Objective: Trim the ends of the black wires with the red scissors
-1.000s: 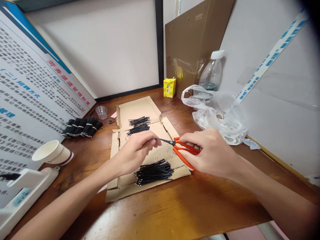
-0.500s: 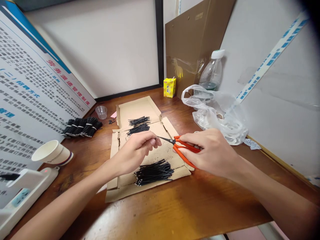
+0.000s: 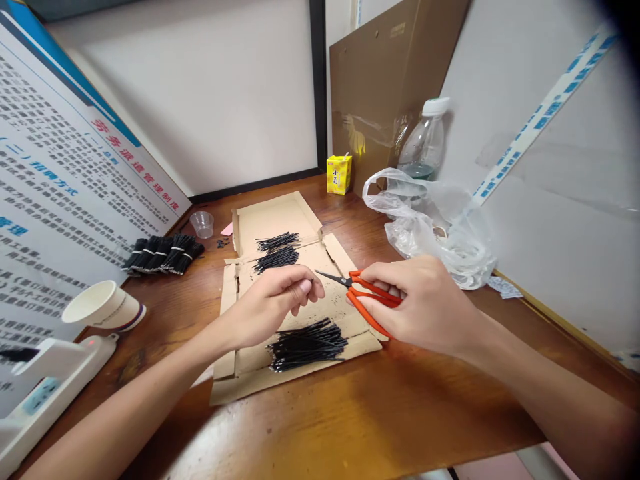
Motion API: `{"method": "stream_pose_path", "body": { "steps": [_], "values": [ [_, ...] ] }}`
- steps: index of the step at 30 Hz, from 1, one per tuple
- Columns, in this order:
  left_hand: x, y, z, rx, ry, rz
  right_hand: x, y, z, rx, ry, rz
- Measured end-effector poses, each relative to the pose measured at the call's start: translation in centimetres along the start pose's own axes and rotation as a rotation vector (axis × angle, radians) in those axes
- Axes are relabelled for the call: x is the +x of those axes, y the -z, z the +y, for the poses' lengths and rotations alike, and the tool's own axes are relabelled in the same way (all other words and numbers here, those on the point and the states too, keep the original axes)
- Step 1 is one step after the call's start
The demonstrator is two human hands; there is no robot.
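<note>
Red-handled scissors with dark, slender, pointed blades [image 3: 346, 282] are at the centre of the frame, gripped by the right hand [image 3: 417, 293]. Fingers wrap the handles, presumably for control of the tip, which points left and lies just beside, apparently clear of, the left hand's fingertips. The left hand [image 3: 275, 293] is narrowed to a pinch; a small dark end shows there, too small to identify, and the grip probably serves to steady it before the blades.

Below the hands, at lower centre, lies a loose pile of thin black wire-like lengths with some pale ends [image 3: 307, 343], roughly aligned, likely for easy picking. Two smaller piles of black lengths [image 3: 277, 250] lie above the left hand, kept apart from the larger one, which suggests sorting. All rest on an unfolded brown cardboard sheet [image 3: 280, 213], apparently protecting the brown wooden counter [image 3: 300, 427] and catching dark specks.

Further out, at left, banded black bundles [image 3: 165, 255] sit near a white paper cup [image 3: 103, 305]. At upper right, a translucent plastic bag [image 3: 445, 250] stands clear of the work.
</note>
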State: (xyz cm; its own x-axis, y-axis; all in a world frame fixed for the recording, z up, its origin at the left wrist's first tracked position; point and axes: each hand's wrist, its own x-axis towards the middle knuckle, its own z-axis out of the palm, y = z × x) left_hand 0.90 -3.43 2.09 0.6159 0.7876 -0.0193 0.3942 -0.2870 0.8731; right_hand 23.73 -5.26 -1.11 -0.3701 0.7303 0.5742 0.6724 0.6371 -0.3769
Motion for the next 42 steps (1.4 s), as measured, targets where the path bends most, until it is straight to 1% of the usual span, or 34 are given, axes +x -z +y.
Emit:
{"method": "stream_pose_path", "body": {
  "steps": [7,10,18,34,39,42],
  "values": [
    [0.0,0.8,0.8,-0.185,0.026,-0.264,0.1,0.1,0.0,-0.03,0.007,0.084],
    [-0.1,1.0,1.3,-0.225,0.028,-0.314,0.0,0.1,0.1,-0.03,0.008,0.088],
    [-0.2,1.0,1.6,-0.205,0.036,-0.308,0.1,0.0,0.0,-0.03,0.036,0.08],
    [-0.3,0.9,1.7,-0.172,0.038,-0.313,0.1,0.1,0.0,-0.046,0.032,0.077],
    [-0.4,1.0,1.4,-0.124,0.035,-0.31,0.0,0.1,0.0,-0.033,0.039,0.078],
    [-0.4,1.1,1.4,-0.06,0.025,-0.308,0.1,0.1,0.0,-0.029,0.048,0.08]
  ]
}}
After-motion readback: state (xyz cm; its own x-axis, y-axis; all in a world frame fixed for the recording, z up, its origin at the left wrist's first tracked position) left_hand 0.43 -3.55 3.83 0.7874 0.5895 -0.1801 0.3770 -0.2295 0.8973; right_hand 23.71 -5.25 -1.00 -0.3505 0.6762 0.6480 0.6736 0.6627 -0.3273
